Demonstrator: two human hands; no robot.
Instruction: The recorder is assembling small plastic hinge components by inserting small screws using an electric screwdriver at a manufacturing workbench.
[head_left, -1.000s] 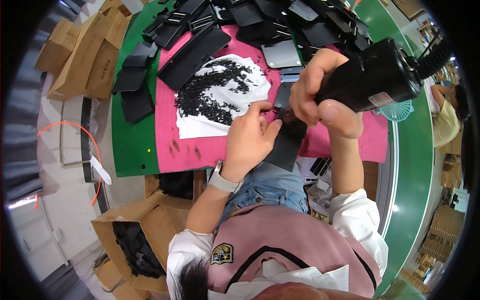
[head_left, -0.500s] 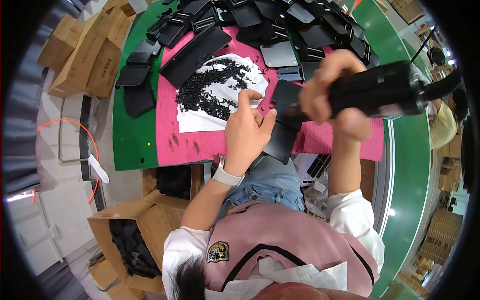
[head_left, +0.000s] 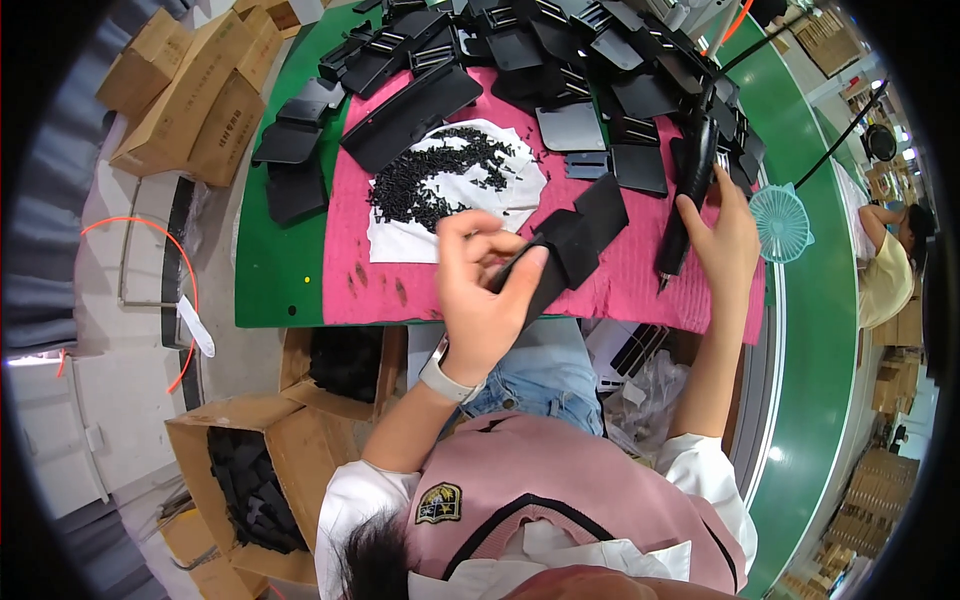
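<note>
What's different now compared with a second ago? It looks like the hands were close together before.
The right hand has swung the black power screwdriver away to the right, tip now pointing down at the pink mat. The left hand has lifted the black plastic part toward the person. The pile of small black screws on the white sheet stayed put.

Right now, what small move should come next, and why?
Probably swing the driver tip over to the black part. The right hand holds the black electric screwdriver upright beside it, tip on the pink mat, while the left hand grips the black plastic part.
</note>
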